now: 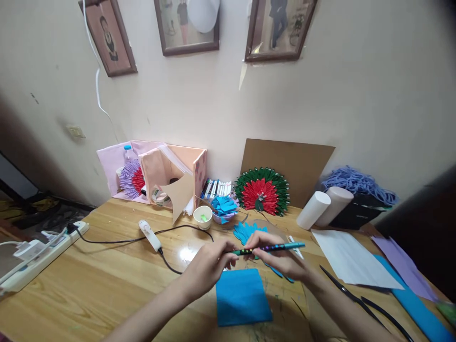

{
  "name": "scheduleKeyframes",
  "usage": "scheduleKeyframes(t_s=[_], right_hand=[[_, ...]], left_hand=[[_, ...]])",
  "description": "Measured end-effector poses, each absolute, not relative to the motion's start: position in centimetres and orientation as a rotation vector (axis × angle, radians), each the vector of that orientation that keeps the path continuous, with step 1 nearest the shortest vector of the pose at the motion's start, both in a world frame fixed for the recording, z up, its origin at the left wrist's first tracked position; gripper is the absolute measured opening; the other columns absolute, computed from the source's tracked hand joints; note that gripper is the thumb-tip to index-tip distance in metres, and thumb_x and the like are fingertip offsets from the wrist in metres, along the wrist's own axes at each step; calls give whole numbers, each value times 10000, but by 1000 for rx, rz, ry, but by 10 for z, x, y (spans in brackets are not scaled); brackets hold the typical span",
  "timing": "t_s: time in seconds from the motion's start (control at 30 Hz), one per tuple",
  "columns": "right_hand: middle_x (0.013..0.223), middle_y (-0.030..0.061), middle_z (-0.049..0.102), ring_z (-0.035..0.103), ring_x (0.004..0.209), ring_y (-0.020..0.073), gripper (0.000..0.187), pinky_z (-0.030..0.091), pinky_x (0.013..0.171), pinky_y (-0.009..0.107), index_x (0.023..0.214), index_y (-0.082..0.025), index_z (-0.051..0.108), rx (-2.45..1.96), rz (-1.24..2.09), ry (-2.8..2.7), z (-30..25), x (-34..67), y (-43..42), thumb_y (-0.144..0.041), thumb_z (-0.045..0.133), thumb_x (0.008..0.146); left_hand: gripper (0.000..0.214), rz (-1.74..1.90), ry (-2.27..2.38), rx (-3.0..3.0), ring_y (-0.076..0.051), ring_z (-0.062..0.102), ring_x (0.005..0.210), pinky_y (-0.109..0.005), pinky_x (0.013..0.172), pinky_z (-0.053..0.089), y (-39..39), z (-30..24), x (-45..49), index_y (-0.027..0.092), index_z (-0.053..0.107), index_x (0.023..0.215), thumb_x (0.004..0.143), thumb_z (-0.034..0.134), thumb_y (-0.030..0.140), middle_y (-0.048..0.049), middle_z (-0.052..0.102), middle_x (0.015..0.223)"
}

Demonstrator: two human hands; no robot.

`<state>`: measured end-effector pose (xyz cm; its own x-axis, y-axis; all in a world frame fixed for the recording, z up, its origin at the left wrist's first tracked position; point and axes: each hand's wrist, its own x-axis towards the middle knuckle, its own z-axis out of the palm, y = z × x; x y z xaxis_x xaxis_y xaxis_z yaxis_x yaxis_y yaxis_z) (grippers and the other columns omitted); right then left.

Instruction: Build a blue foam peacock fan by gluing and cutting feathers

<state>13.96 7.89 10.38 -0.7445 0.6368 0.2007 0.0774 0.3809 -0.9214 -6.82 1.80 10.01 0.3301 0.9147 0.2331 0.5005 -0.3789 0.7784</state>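
Between both hands a dark pen with coloured dots and a teal end (295, 245) is held level above the table. My left hand (210, 263) pinches its left end. My right hand (280, 256) grips it around the middle, the teal end sticking out to the right. Below them a square of blue felt-like sheet (242, 299) lies flat on the wood. Just behind my right hand sit blue leaf-shaped cutouts (245, 232), partly hidden by the fingers.
Black scissors (342, 288) lie at the right, near a white sheet (356, 259). A paper cup (203, 217) and a bowl of blue scraps (224, 206) stand behind the hands. A red and green petalled fan (262, 192) leans on brown cardboard (309, 175). A corded white switch (149, 235) lies left.
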Motion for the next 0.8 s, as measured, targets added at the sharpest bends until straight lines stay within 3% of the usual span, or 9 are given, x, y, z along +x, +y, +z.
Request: scheduleKeyframes(t_s=[0.07, 0.13, 0.2, 0.23, 0.37, 0.5, 0.6, 0.8], right_hand=[[827, 54, 638, 615, 768, 167, 196, 481, 661, 277, 936, -177, 580, -597, 1190, -2261, 122, 124, 115, -338, 478, 887], [929, 71, 638, 611, 828, 162, 218, 477, 702, 270, 1042, -166, 548, -692, 803, -2359, 134, 103, 163, -291, 426, 911], [1030, 90, 621, 596, 910, 161, 246, 460, 775, 269, 1118, -151, 521, -932, 300, -2592, 135, 80, 213, -203, 390, 917], [1042, 109, 617, 588, 944, 181, 251, 447, 808, 285, 1110, -133, 541, -986, 227, -2641, 132, 69, 237, -143, 419, 890], [1016, 135, 624, 602, 947, 218, 321, 443, 812, 298, 1062, -128, 610, -1117, 112, -2773, 105, 35, 301, -4, 486, 792], [1037, 96, 609, 598, 926, 196, 189, 471, 809, 342, 1028, -159, 610, -1154, 18, -2900, 86, 9, 320, -179, 530, 858], [1093, 72, 586, 582, 937, 175, 242, 487, 814, 380, 1069, -157, 571, -1025, -20, -3049, 82, -9, 323, -305, 509, 887], [970, 102, 653, 580, 963, 212, 181, 429, 729, 250, 886, -164, 684, -741, -120, -3238, 85, -25, 325, -89, 574, 763]], left_hand=[[258, 1087, 1380, 1938, -161, 600, 826, -283, 746, 470, 29, 95, -78, 203, 488, 1115, 872, 473, 289, -57, 622, 976], [448, 1275, 1589, 1890, -217, 548, 1029, -358, 871, 438, 39, 78, -89, 197, 368, 1260, 853, 508, 321, -123, 530, 1177], [358, 1294, 1712, 1828, -214, 551, 1015, -371, 860, 444, 44, 55, -99, 189, 375, 1237, 897, 413, 295, -125, 531, 1142], [324, 1285, 1748, 1812, -212, 552, 1005, -369, 851, 448, 44, 43, -104, 189, 391, 1215, 905, 389, 282, -121, 532, 1130], [262, 1254, 1828, 1799, -203, 546, 995, -346, 820, 457, 28, 8, -117, 200, 428, 1157, 908, 353, 224, -102, 537, 1103], [254, 1265, 1836, 1835, -196, 555, 949, -331, 783, 466, 19, 0, -126, 193, 436, 1138, 899, 349, 189, -100, 548, 1068], [250, 1290, 1820, 1837, -188, 558, 937, -324, 790, 468, 20, 2, -129, 193, 445, 1124, 893, 352, 172, -98, 553, 1064], [253, 1299, 1806, 1839, -184, 561, 923, -317, 779, 474, 20, 7, -129, 190, 461, 1107, 883, 350, 150, -93, 562, 1037]])
